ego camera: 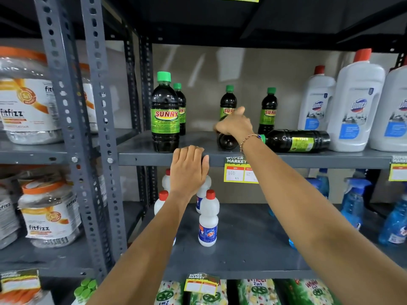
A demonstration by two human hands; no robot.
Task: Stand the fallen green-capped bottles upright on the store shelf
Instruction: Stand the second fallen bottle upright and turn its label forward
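1. Grey metal shelf point(330, 158) carries four green-capped bottles standing upright: a large one point(165, 113) at the front left, one point(181, 107) just behind it, and two point(228, 102) point(268, 111) near the back wall.
2. Two more bottles lie on their sides: one point(296, 140) points its cap left, beside the white Domex jugs point(354, 102).
3. The right hand point(234, 124) closes its grip over the other fallen bottle point(225, 142), whose dark base faces the camera.
4. The left hand point(188, 168) rests open on the shelf's front edge, holding nothing.
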